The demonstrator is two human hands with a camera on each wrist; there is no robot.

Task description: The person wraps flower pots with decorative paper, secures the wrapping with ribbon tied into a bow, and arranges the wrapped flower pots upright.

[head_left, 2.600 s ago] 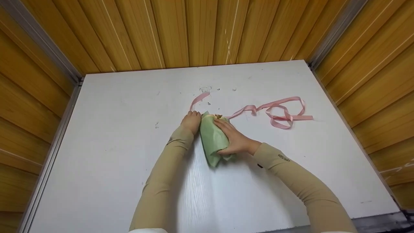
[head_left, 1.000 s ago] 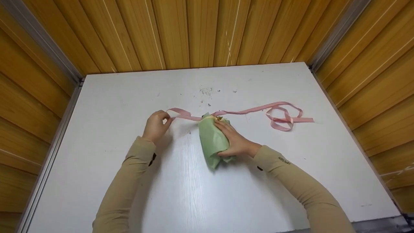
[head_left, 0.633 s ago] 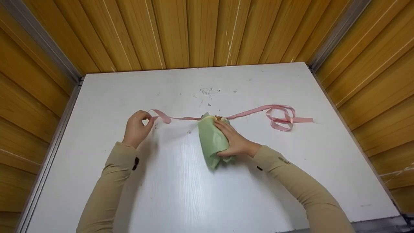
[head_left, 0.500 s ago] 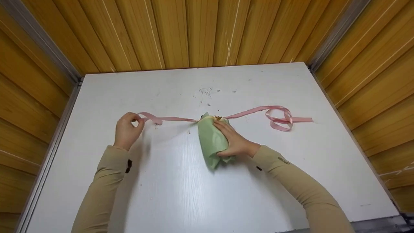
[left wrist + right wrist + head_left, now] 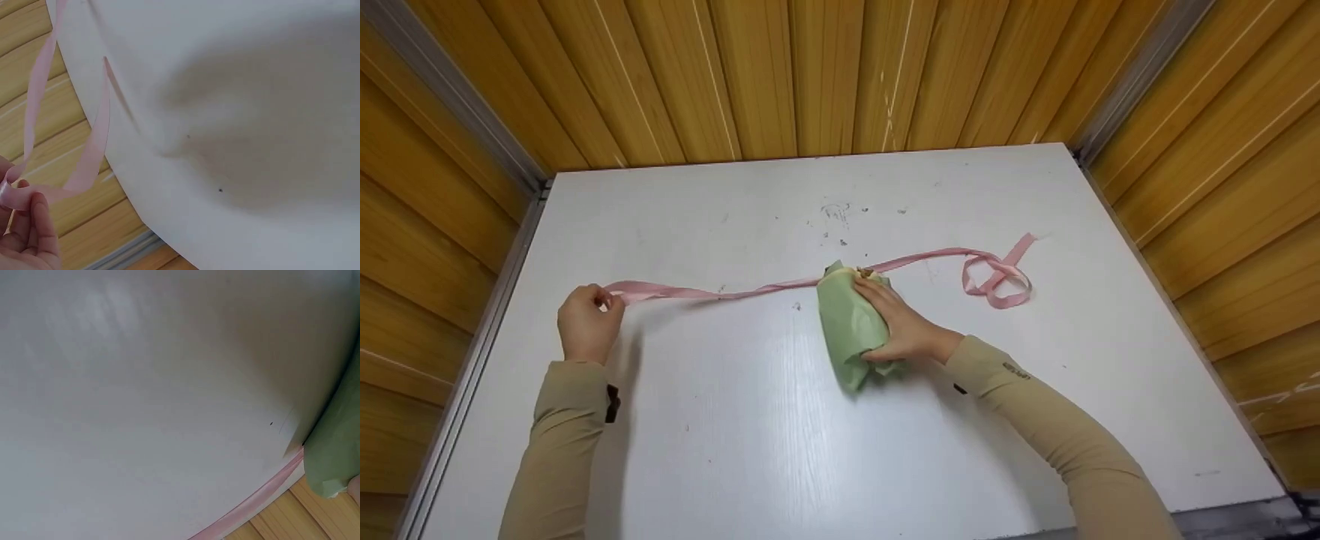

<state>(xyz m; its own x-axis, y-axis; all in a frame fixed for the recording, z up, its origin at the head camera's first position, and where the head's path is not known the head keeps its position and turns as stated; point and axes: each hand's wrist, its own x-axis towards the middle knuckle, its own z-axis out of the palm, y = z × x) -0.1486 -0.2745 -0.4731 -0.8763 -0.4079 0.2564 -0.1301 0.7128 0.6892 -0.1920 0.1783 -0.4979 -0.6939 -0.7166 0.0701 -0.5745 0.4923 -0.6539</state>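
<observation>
My left hand [image 5: 589, 326] pinches one end of a pink ribbon [image 5: 735, 295] at the left side of the table. In the left wrist view the ribbon [image 5: 93, 157] bends round between thumb and fingers, with two lengths running off. From there it stretches to the top of a green paper-wrapped bundle [image 5: 844, 319], passes behind or beneath it, and comes out on the right. Spread over the bundle, my right hand [image 5: 911, 326] holds it down, fingers on top and thumb nearer me. Something small and brown shows at its cream-edged upper end. The right wrist view catches only the wrapper's edge [image 5: 332, 444].
The ribbon's other end lies in loose loops at the right of the white table [image 5: 750, 420]. Wood-patterned walls [image 5: 825, 82] close off the back and both sides. Dark specks and scuffs mark the tabletop behind the bundle.
From beside the bundle, my left hand has taken the ribbon's end and drawn it far left. The right-hand loops have shrunk and shifted left. My right hand stays on the bundle.
</observation>
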